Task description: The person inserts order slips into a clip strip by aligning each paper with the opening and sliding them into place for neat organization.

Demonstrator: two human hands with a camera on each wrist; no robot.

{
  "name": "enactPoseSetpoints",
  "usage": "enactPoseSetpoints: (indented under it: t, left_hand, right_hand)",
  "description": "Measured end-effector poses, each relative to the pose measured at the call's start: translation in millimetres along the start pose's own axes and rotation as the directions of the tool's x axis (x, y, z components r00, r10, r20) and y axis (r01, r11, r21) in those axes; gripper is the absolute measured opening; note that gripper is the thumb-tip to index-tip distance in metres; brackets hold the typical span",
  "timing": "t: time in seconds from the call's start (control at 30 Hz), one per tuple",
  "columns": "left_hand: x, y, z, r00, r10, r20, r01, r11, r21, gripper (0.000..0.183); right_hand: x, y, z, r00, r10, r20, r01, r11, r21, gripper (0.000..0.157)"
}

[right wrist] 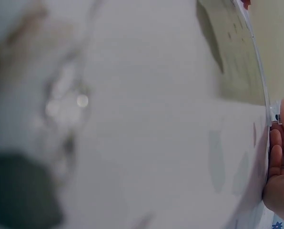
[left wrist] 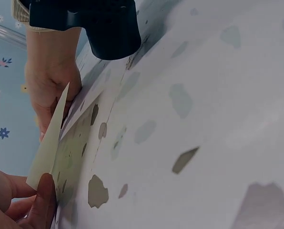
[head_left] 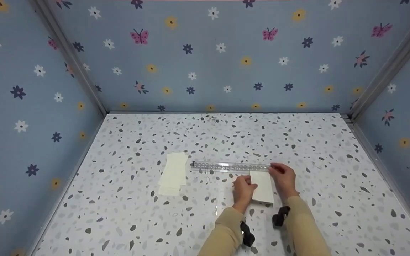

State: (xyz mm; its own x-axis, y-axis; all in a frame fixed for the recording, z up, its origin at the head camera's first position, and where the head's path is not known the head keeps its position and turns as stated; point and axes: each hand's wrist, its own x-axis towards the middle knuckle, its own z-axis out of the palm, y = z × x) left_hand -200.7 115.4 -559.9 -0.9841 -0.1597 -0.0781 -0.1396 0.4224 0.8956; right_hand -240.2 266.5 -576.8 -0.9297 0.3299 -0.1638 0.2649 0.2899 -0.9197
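A pale yellow slip of paper (head_left: 262, 188) lies between the two hands, its near edge raised off the table. My left hand (head_left: 243, 190) pinches the paper's left side between thumb and fingers; the left wrist view shows the paper (left wrist: 49, 143) tilted up from the surface. A clear plastic ruler (head_left: 226, 166) lies crosswise along the paper's far edge. My right hand (head_left: 286, 177) holds the ruler's right end between thumb and fingers, beside the paper's far right corner. In the right wrist view, the right hand (right wrist: 280, 157) shows at the edge, with the ruler's end at its fingertips.
More pale yellow paper slips (head_left: 174, 174) lie overlapped on the left of the speckled white table (head_left: 119, 213). Flower-patterned blue panels (head_left: 219, 53) enclose the table at the back and both sides. Black camera mounts (head_left: 247, 234) sit on both wrists.
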Motion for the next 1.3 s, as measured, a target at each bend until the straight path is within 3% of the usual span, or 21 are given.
enactPoseSetpoints:
  t: [0.3, 0.83, 0.9, 1.13, 1.3]
  left_hand:
    - [0.8, 2.1, 2.6, 1.0, -0.011, 0.027, 0.012, 1.0, -0.003, 0.032]
    - [2.2, 1.8, 6.4, 0.999, 0.032, 0.034, -0.03, 0.999, -0.042, 0.03]
    - [2.1, 1.9, 6.8, 0.999, 0.035, 0.03, -0.033, 0.998, -0.049, 0.03]
    - [1.3, 1.6, 9.5, 0.997, 0.067, -0.023, -0.069, 0.994, -0.088, 0.027]
    - [1.5, 1.9, 9.3, 0.998, 0.059, -0.02, -0.061, 0.994, -0.088, 0.027]
  right_hand:
    - [1.3, -0.8, -0.3, 1.0, 0.012, -0.006, -0.013, 1.0, -0.022, 0.031]
    - [2.9, -0.6, 1.4, 0.998, 0.068, -0.006, -0.068, 0.998, -0.016, 0.032]
    - [2.6, -0.3, 1.1, 0.998, 0.062, -0.006, -0.062, 0.998, -0.008, 0.031]
    - [2.6, 2.4, 0.1, 0.995, -0.09, -0.035, 0.089, 0.996, -0.023, 0.028]
    - [2.7, 2.3, 0.6, 0.997, -0.074, -0.034, 0.073, 0.997, -0.014, 0.027]
